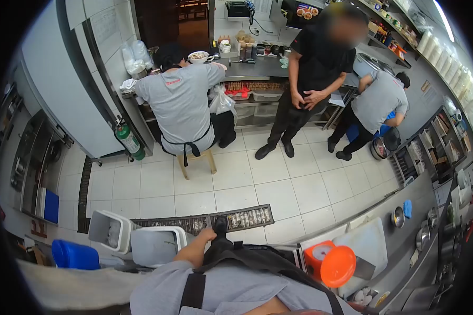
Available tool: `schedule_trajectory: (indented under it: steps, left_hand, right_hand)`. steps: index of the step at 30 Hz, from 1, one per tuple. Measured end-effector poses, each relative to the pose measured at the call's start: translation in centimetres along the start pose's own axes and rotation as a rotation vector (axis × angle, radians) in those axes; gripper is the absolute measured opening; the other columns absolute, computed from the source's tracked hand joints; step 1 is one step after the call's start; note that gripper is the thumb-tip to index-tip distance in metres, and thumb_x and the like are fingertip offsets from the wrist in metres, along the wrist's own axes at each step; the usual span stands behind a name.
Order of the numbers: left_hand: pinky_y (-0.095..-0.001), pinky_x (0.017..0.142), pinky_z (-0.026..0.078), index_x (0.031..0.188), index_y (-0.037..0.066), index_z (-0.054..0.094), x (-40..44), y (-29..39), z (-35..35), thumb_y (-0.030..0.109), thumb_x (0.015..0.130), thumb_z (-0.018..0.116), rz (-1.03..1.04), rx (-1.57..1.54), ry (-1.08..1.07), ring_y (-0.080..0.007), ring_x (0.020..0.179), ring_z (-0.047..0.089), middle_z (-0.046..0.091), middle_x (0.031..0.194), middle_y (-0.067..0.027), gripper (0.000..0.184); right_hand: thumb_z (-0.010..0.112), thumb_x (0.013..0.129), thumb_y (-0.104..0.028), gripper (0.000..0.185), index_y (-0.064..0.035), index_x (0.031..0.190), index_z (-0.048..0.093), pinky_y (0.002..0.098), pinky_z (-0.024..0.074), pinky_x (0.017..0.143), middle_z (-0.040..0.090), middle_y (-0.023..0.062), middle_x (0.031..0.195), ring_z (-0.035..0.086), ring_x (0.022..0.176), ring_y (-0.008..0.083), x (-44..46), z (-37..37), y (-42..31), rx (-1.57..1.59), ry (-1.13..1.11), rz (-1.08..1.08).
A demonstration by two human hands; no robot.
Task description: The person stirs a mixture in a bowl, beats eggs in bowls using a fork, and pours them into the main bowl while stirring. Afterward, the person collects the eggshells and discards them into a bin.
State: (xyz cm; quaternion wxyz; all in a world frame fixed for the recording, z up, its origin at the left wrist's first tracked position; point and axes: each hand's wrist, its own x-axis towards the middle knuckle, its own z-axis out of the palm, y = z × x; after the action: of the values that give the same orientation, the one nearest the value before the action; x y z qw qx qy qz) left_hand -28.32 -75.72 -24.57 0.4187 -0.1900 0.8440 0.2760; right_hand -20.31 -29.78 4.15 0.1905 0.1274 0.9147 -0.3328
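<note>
My left hand point(208, 234) hangs beside my dark-trousered leg, near my black shoe point(220, 224). Its fingers look loosely curled closed, small in the view, and I see nothing in them. Just left of that arm stand a grey lidded bin point(155, 247) and another open-topped bin point(110, 231). Only a bit of my other forearm point(268, 307) shows at the bottom edge; my right hand is out of view. On the counter to my right is an orange scale point(337, 266), beside a white cutting board point(370, 241).
One person point(181, 105) sits on a stool at the back counter point(252, 69). Another in black point(318, 63) stands with hands together. A third point(381, 102) bends over a blue container. A floor drain grate point(244, 216) and a green fire extinguisher point(129, 139) lie ahead.
</note>
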Motion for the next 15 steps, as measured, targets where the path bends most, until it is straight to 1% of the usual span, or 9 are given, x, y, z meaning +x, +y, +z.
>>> schedule_trajectory:
  steps: [2, 3, 5, 6, 8, 10, 12, 13, 15]
  left_hand:
    - [-0.0432, 0.079, 0.054, 0.093, 0.001, 0.072, 3.9, 1.6, -5.8, 0.027, 0.073, 0.056, 0.239, 0.188, 0.227, -0.0337, 0.090, 0.068, 0.069, 0.099, -0.0207, 0.037]
    - [-0.0429, 0.086, 0.051, 0.093, 0.003, 0.073, 5.7, 3.0, -9.2, 0.030, 0.074, 0.055, 0.206, 0.168, 0.102, -0.0334, 0.101, 0.065, 0.068, 0.103, -0.0202, 0.037]
    - [-0.0408, 0.064, 0.056, 0.086, 0.004, 0.072, 10.7, 4.1, -14.1, 0.028, 0.078, 0.054, 0.091, -0.059, -0.030, -0.0294, 0.076, 0.070, 0.070, 0.090, -0.0187, 0.031]
    - [-0.0403, 0.053, 0.055, 0.077, 0.003, 0.069, 10.3, 5.8, -17.4, 0.026, 0.079, 0.055, 0.190, -0.140, 0.067, -0.0266, 0.059, 0.067, 0.068, 0.075, -0.0164, 0.027]
    - [-0.0395, 0.050, 0.053, 0.074, 0.001, 0.066, 11.4, 9.1, -23.0, 0.025, 0.077, 0.058, 0.251, -0.383, 0.168, -0.0264, 0.055, 0.064, 0.066, 0.069, -0.0151, 0.025]
    - [-0.0357, 0.046, 0.051, 0.082, 0.002, 0.067, 14.5, 12.5, -28.3, 0.020, 0.077, 0.062, 0.238, -0.300, 0.157, -0.0221, 0.058, 0.064, 0.066, 0.072, -0.0123, 0.020]
    - [-0.0330, 0.045, 0.050, 0.090, 0.004, 0.067, 15.2, 18.3, -34.3, 0.016, 0.076, 0.065, 0.343, -0.683, 0.196, -0.0178, 0.060, 0.063, 0.064, 0.071, -0.0076, 0.019]
    - [-0.0330, 0.045, 0.050, 0.090, 0.004, 0.067, 16.0, 20.1, -35.8, 0.016, 0.076, 0.065, 0.336, -0.693, 0.195, -0.0178, 0.060, 0.063, 0.064, 0.071, -0.0076, 0.019]
    - [-0.0327, 0.045, 0.049, 0.095, 0.006, 0.066, 17.6, 23.0, -38.1, 0.013, 0.076, 0.065, 0.374, -0.723, 0.182, -0.0149, 0.059, 0.061, 0.062, 0.068, -0.0051, 0.020]
  right_hand:
    - [0.060, 0.086, -0.035, 0.035, -0.0014, 0.091, 0.069, 0.0382, 0.0492, 0.070, 0.066, 0.0222, 0.077, 0.066, 0.075, 0.0290, 3.7, 1.1, -3.0, 0.005, -0.007, -0.006]
    - [0.060, 0.086, -0.034, 0.035, -0.0018, 0.092, 0.069, 0.0382, 0.0493, 0.071, 0.066, 0.0224, 0.078, 0.067, 0.077, 0.0293, 5.4, 1.5, -4.5, 0.008, -0.011, -0.011]
    - [0.060, 0.085, -0.034, 0.034, -0.0025, 0.094, 0.069, 0.0382, 0.0494, 0.073, 0.066, 0.0227, 0.080, 0.067, 0.079, 0.0298, 8.5, 2.3, -7.4, 0.013, -0.027, -0.029]
    - [0.060, 0.085, -0.034, 0.034, -0.0029, 0.095, 0.069, 0.0382, 0.0495, 0.073, 0.066, 0.0229, 0.081, 0.067, 0.081, 0.0301, 9.9, 2.5, -9.1, 0.019, -0.038, -0.037]
    - [0.060, 0.085, -0.034, 0.034, -0.0036, 0.097, 0.070, 0.0382, 0.0496, 0.075, 0.067, 0.0232, 0.083, 0.068, 0.083, 0.0307, 12.9, 2.7, -11.8, 0.021, -0.047, -0.054]
    - [0.061, 0.084, -0.034, 0.034, -0.0044, 0.099, 0.070, 0.0382, 0.0497, 0.077, 0.067, 0.0236, 0.085, 0.068, 0.086, 0.0313, 15.5, 2.8, -13.5, 0.023, -0.059, -0.070]
    - [0.061, 0.084, -0.033, 0.034, -0.0051, 0.101, 0.070, 0.0382, 0.0499, 0.078, 0.068, 0.0239, 0.087, 0.068, 0.088, 0.0318, 20.3, 2.6, -15.8, -0.002, -0.116, -0.054]
    - [0.062, 0.083, -0.031, 0.034, -0.0086, 0.108, 0.069, 0.0379, 0.0489, 0.084, 0.068, 0.0239, 0.094, 0.067, 0.098, 0.0331, 22.5, 2.7, -15.6, -0.087, -0.197, 0.010]
    - [0.062, 0.083, -0.031, 0.033, -0.0068, 0.105, 0.070, 0.0377, 0.0505, 0.079, 0.069, 0.0228, 0.088, 0.068, 0.090, 0.0336, 25.3, 0.7, -19.4, -0.013, -0.193, 0.001]
